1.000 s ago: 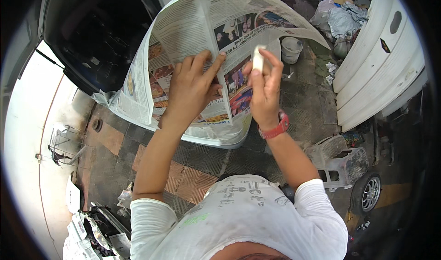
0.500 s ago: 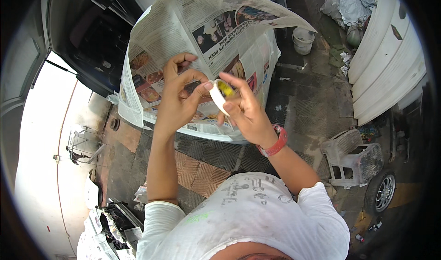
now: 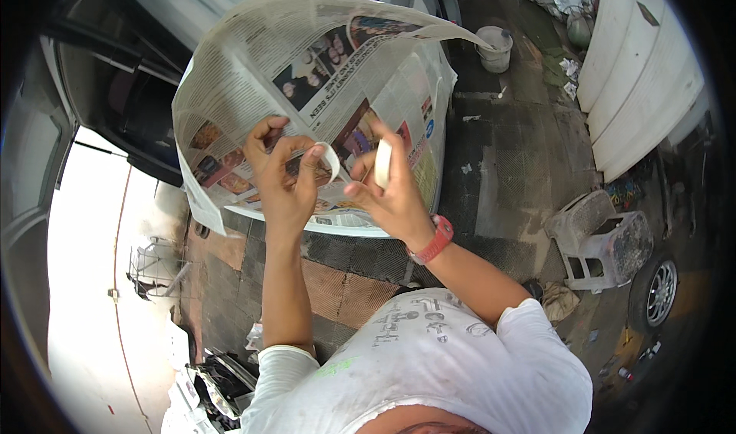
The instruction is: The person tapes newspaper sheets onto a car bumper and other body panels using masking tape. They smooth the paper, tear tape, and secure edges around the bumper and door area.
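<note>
My left hand pinches a short curled strip of pale masking tape between thumb and fingertip. Close beside it, my right hand has the roll of masking tape around its fingers, with the thumb held out toward the strip. A small gap lies between strip and roll. Behind both hands, sheets of newspaper cover a large curved white car panel; their upper edge bows outward, and the panel's pale rim shows below.
An open car body stands at the far left. To the right are a whitish bucket, white panels, a plastic stool and a wheel. Dark and reddish tiles make up the floor, with scraps on it.
The hands have moved apart, and a strip of tape now hangs from my left fingers, separate from the roll in my right hand. The view has shifted slightly.
</note>
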Available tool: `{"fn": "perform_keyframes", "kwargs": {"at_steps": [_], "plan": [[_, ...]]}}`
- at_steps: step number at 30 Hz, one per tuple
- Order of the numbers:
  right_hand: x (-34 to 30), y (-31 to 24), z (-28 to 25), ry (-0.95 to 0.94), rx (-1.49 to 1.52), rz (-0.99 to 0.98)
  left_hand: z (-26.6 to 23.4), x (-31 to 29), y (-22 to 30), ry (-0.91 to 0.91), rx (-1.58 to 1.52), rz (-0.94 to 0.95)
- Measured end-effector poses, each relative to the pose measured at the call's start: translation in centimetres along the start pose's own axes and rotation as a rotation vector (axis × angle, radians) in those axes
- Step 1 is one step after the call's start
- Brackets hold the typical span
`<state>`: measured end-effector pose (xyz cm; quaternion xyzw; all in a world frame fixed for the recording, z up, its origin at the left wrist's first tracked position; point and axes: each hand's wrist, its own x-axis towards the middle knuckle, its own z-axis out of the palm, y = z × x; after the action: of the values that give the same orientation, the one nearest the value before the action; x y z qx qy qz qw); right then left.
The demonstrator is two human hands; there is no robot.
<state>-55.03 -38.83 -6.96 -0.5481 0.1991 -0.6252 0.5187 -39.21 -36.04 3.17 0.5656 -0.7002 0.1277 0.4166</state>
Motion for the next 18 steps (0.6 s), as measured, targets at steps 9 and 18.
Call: {"fn": "perform_keyframes", "kwargs": {"at_steps": [9, 18], "plan": [[3.9, -0.1, -1.3, 0.033, -0.309, -0.051, 1.4, -0.2, -0.4, 0.021, 0.126, 0.041], [15.5, -0.5, -11.3, 0.135, -0.284, -0.355, 3.3, -1.4, -3.2, 0.142, 0.424, 0.220]]}}
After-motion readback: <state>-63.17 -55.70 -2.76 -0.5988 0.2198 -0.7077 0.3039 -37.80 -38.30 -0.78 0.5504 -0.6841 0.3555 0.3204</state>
